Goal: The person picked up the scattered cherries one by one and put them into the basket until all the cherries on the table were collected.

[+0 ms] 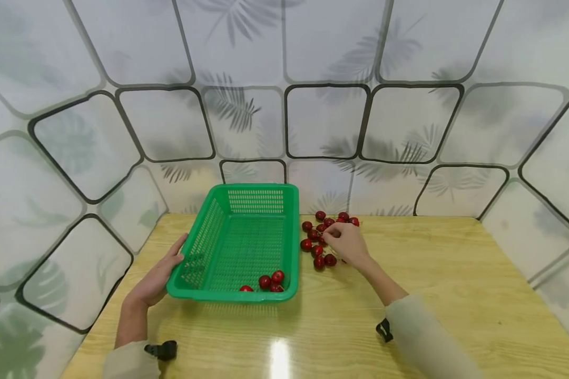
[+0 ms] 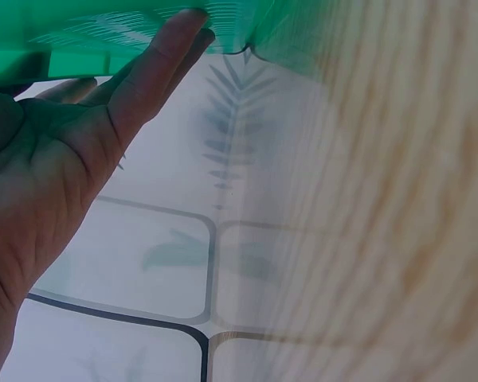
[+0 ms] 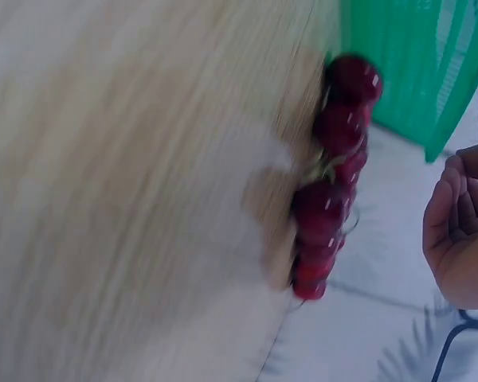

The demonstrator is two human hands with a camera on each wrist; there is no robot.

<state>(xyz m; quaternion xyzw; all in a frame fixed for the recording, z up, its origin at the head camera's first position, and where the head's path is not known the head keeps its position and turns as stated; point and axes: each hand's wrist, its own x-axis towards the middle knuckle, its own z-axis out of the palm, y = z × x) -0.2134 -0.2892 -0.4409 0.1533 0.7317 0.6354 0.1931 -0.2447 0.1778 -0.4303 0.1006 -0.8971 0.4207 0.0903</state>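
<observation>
In the head view, a green plastic basket [image 1: 232, 297] with slotted sides stands on the table, several red cherries [image 1: 264, 282] in its near right corner. My left hand [image 1: 158, 275] rests against the basket's left outer side. Its fingers lie fairly straight along the green wall, as the left wrist view also shows. To the right of the basket lies a loose group of dark red cherries [image 1: 319, 262]. Over that group is my right hand [image 1: 350, 243], fingers curled and thumb near the index finger. The right wrist view shows no cherry at the fingertips of the right hand [image 3: 466, 227].
The light wooden table [image 1: 431, 279] reaches to a pale wall covering [image 1: 327, 121] with leaf prints and dark outlines, which also rises at both sides. The basket's right wall stands close beside the loose cherries. Black straps [image 1: 384, 330] are on both wrists.
</observation>
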